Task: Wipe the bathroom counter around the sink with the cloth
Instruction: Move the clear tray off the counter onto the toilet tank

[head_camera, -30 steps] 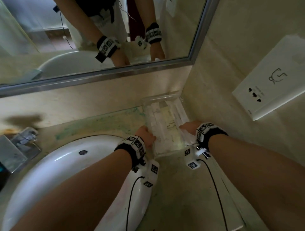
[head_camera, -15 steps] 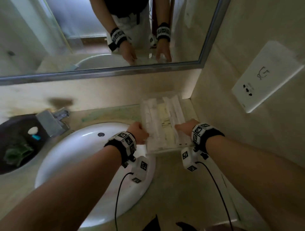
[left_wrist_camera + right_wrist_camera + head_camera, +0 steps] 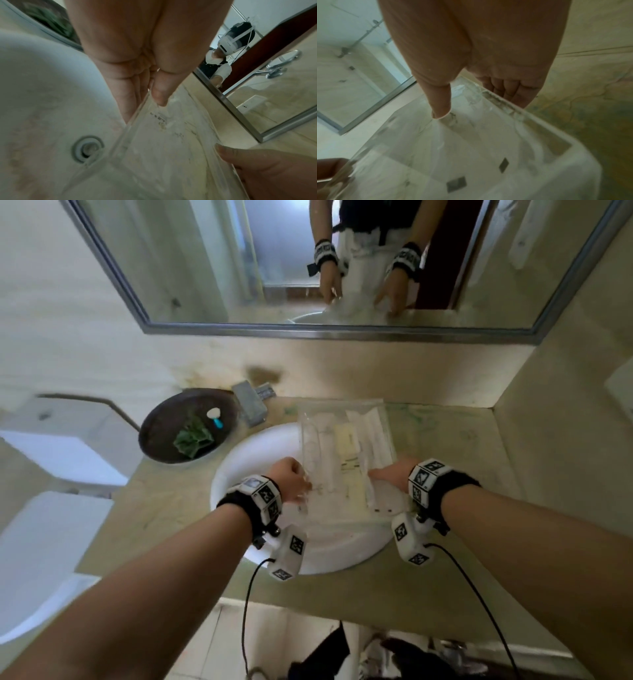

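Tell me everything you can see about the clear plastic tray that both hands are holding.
The clear plastic tray is rectangular with low transparent walls and holds white and pale yellow packets. It is held above the white sink, its far end over the counter. The left hand pinches its left wall, the right hand its right wall, thumbs inside.

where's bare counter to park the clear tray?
Bare counter: right of the sink, up to the side wall. Also the front strip below the basin. Crowded: back-left, dark bowl and faucet. Both hands, left and right, hold the tray over the basin.
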A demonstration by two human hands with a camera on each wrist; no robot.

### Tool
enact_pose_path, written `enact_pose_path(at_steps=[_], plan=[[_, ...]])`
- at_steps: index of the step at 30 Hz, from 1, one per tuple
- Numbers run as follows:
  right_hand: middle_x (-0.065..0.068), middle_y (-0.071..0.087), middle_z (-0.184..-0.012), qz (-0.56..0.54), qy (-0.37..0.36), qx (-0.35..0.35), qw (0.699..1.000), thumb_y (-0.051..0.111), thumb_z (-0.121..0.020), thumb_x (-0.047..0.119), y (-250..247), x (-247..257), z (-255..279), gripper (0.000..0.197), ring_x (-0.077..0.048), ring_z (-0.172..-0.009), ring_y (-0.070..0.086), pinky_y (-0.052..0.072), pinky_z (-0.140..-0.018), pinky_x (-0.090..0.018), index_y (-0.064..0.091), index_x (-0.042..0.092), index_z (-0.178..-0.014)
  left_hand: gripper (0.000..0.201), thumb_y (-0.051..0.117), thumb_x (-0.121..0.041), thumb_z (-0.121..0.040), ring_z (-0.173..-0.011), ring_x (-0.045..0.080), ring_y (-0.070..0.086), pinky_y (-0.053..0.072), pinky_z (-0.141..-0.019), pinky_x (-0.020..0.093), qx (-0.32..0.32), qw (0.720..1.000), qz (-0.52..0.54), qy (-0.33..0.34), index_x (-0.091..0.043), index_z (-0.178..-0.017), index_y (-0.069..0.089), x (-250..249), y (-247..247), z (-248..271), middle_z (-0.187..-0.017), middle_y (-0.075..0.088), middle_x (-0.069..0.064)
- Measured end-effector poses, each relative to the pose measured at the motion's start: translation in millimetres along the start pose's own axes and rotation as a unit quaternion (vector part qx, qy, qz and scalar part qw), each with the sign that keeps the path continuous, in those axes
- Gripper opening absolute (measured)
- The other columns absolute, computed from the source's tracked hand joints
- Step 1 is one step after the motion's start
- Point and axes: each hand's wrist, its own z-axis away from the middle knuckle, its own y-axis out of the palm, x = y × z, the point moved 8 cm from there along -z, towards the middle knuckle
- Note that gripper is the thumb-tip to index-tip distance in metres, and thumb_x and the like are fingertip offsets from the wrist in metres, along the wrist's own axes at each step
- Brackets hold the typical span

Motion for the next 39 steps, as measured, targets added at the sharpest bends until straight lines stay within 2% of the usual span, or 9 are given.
enact_pose_path(at_steps=[7, 10, 16, 20, 24, 28, 32, 35, 39], plan=[[-0.016, 0.057, -0.127, 0.056, 0.007, -0.006, 0.998, 0.065, -0.075, 0.062, 76.7, 56.7, 46.4, 0.083, -0.033, -0.109, 0.057, 0.047, -0.095, -0.042, 0.047, 0.006, -0.134, 0.030, 0.063, 0.006, -0.078, -0.083, 0.031, 0.059, 0.058, -0.073, 0.049, 0.002, 1.000, 0.002, -0.017, -0.014, -0.074, 0.042, 70.3, -82.8, 29.2, -0.083, 0.051, 0.011], [-0.012, 0.055, -0.131, 0.047, -0.010, -0.008, 0.999, 0.068, -0.076, 0.057, 122.4, 90.6, 71.0, 0.079, -0.033, -0.110, 0.055, 0.045, -0.098, -0.042, 0.045, 0.010, -0.136, 0.028, 0.064, 0.008, -0.077, -0.078, 0.032, 0.059, 0.057, -0.075, 0.053, 0.023, 0.999, 0.011, -0.019, -0.012, -0.073, 0.044, 110.2, -125.4, 38.8, -0.083, 0.053, 0.014], [-0.012, 0.063, -0.119, 0.080, 0.001, 0.007, 0.997, 0.061, -0.051, 0.079, 206.7, 143.9, 93.6, 0.102, -0.033, -0.102, 0.061, 0.051, -0.091, -0.044, 0.055, 0.011, -0.125, 0.027, 0.064, 0.007, -0.078, -0.084, 0.031, 0.061, 0.059, -0.073, 0.045, 0.010, 1.000, 0.008, -0.026, -0.012, -0.076, 0.045, 175.4, -208.7, 54.9, -0.088, 0.054, 0.013], [-0.014, 0.057, -0.129, 0.105, 0.011, 0.020, 0.994, 0.059, -0.075, 0.068, 248.5, 184.4, 119.3, 0.083, -0.032, -0.112, 0.057, 0.047, -0.095, -0.037, 0.050, 0.007, -0.131, 0.027, 0.058, 0.010, -0.081, -0.084, 0.029, 0.056, 0.056, -0.077, 0.048, 0.002, 0.999, 0.014, -0.046, -0.012, -0.078, 0.044, 211.8, -260.3, 58.5, -0.083, 0.050, 0.010], [-0.014, 0.056, -0.131, 0.119, -0.003, 0.042, 0.992, 0.057, -0.075, 0.070, 288.0, 210.8, 122.6, 0.086, -0.032, -0.114, 0.056, 0.045, -0.098, -0.039, 0.049, 0.007, -0.132, 0.024, 0.058, 0.010, -0.082, -0.082, 0.030, 0.058, 0.057, -0.076, 0.046, 0.001, 0.998, 0.005, -0.057, -0.011, -0.079, 0.046, 238.9, -295.2, 59.5, -0.084, 0.051, 0.011], [-0.013, 0.051, -0.137, 0.128, -0.007, 0.060, 0.990, 0.058, -0.079, 0.065, 317.0, 229.0, 125.9, 0.084, -0.032, -0.121, 0.051, 0.041, -0.100, -0.037, 0.041, 0.008, -0.139, 0.027, 0.050, 0.015, -0.086, -0.064, 0.024, 0.052, 0.051, -0.064, 0.035, 0.019, 0.995, 0.038, -0.088, -0.009, -0.077, 0.045, 265.5, -315.7, 65.2, -0.078, 0.049, 0.012], [-0.013, 0.042, -0.145, 0.156, -0.009, 0.065, 0.986, 0.053, -0.081, 0.068, 331.1, 242.3, 122.8, 0.088, -0.031, -0.128, 0.045, 0.038, -0.104, -0.038, 0.035, 0.008, -0.143, 0.019, 0.061, 0.007, -0.083, -0.088, 0.035, 0.062, 0.055, -0.084, 0.052, 0.018, 0.996, 0.003, -0.086, -0.008, -0.084, 0.050, 280.1, -330.6, 59.7, -0.087, 0.056, 0.014], [-0.012, 0.042, -0.146, 0.160, -0.011, 0.076, 0.984, 0.051, -0.083, 0.066, 339.1, 249.4, 120.0, 0.086, -0.030, -0.128, 0.045, 0.038, -0.102, -0.037, 0.035, 0.008, -0.143, 0.019, 0.061, 0.006, -0.084, -0.084, 0.032, 0.063, 0.058, -0.078, 0.048, 0.006, 0.997, -0.010, -0.082, -0.006, -0.095, 0.050, 285.9, -339.4, 50.3, -0.088, 0.058, 0.013], [-0.012, 0.043, -0.145, 0.142, -0.010, 0.079, 0.987, 0.054, -0.082, 0.065, 348.7, 256.2, 112.5, 0.085, -0.030, -0.128, 0.045, 0.038, -0.101, -0.037, 0.035, 0.008, -0.143, 0.021, 0.061, 0.009, -0.083, -0.090, 0.035, 0.062, 0.056, -0.081, 0.050, 0.017, 0.994, 0.004, -0.103, -0.009, -0.087, 0.051, 291.9, -346.1, 40.8, -0.090, 0.058, 0.014]])
